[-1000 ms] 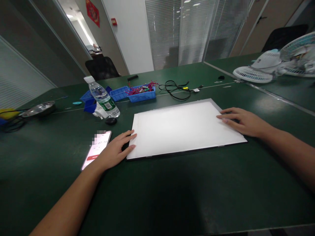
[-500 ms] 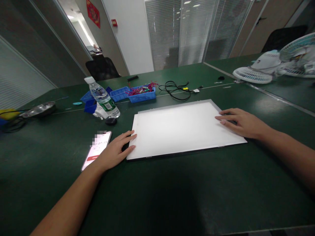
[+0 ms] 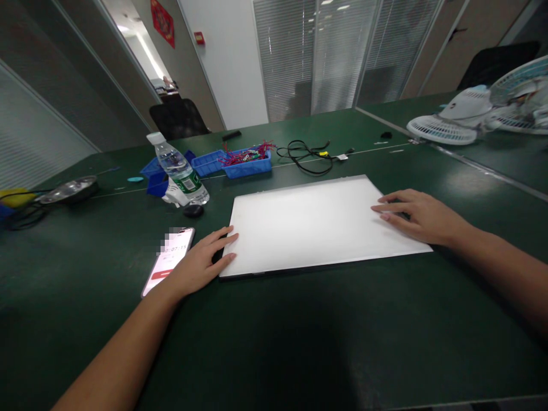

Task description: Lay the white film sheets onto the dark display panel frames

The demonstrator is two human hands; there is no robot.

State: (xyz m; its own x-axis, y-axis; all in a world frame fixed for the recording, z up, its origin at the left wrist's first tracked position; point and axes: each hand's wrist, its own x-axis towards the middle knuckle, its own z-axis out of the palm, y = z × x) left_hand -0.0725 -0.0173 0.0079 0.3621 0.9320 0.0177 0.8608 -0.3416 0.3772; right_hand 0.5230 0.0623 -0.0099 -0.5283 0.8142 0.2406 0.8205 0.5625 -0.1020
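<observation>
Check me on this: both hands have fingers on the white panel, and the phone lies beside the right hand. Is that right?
Not quite: the head view shows the phone beside the left hand, not the right hand. Both do have fingers on the white panel.

At eight o'clock, the phone (image 3: 170,260) has its top corner pixelated and an edge hidden by the left hand (image 3: 203,261). The right hand (image 3: 419,218) hides part of the white sheet (image 3: 303,228) at its three-o'clock edge. At two o'clock, a fan part (image 3: 520,94) runs off the picture.
</observation>
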